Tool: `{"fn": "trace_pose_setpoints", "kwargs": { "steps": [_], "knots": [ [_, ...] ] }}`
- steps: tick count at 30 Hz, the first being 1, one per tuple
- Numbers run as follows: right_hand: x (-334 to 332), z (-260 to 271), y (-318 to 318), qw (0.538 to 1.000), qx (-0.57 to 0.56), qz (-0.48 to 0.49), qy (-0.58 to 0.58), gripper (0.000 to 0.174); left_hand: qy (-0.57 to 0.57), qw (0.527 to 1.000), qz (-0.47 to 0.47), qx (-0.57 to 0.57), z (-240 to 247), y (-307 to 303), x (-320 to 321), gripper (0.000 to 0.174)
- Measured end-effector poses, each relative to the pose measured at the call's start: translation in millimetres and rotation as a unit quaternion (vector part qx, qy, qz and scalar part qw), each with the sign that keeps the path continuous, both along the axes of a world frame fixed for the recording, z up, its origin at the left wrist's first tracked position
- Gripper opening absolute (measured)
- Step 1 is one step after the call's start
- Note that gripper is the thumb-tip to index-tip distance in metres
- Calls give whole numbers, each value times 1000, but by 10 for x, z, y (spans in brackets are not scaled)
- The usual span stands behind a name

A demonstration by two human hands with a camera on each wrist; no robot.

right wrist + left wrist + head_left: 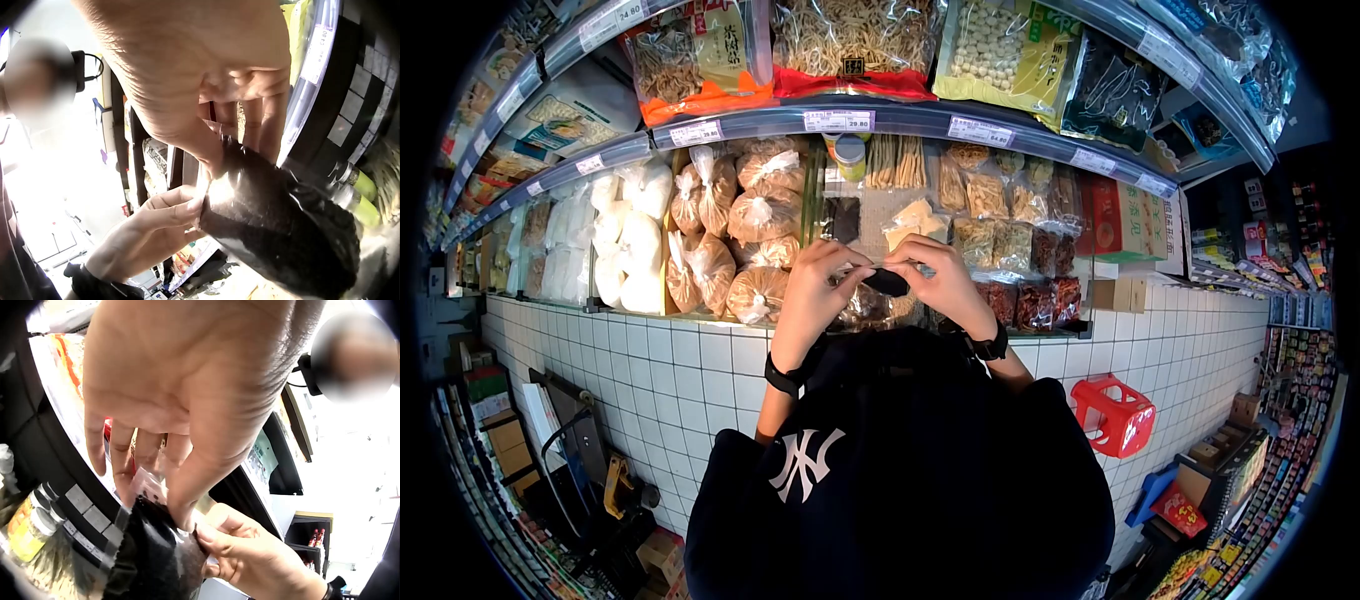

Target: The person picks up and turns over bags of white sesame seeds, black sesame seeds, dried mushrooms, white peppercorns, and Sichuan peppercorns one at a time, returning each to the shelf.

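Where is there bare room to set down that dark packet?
In the head view, floor tiles lie bare at left, between the display case and dark equipment, and at right around the red stool. The case is crowded with bags.

An interlocked "NY" logo [806,464] marks the person's dark top [900,460]. A price tag [612,23] at upper left reads 24.80; the middle shelf tag [839,121] reads 39.80. Other print is hard to read.

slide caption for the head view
Left hand and right hand pinch a dark, glossy plastic packet in front of displayed clear plastic bags of dried food.
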State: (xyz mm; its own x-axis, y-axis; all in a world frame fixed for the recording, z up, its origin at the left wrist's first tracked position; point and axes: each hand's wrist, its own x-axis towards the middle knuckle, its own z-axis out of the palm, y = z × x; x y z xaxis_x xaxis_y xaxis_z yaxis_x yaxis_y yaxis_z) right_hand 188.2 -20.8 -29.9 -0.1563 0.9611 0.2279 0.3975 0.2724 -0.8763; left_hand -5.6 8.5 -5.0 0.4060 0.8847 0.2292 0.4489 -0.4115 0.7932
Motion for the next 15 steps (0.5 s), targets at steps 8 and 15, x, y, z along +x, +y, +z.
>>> {"fn": "trace_pose_setpoints", "kwargs": {
  "steps": [8, 15],
  "knots": [
    [-38, -2, -35, 997, -72, 39, 7, 11, 45, 999, -9, 29, -76, -66, -1, 9],
    [-103, -123, -54, 997, -32, 50, -54, 11, 79, 995, -27, 50, -118, -138, -47, 7]
  ]
}}
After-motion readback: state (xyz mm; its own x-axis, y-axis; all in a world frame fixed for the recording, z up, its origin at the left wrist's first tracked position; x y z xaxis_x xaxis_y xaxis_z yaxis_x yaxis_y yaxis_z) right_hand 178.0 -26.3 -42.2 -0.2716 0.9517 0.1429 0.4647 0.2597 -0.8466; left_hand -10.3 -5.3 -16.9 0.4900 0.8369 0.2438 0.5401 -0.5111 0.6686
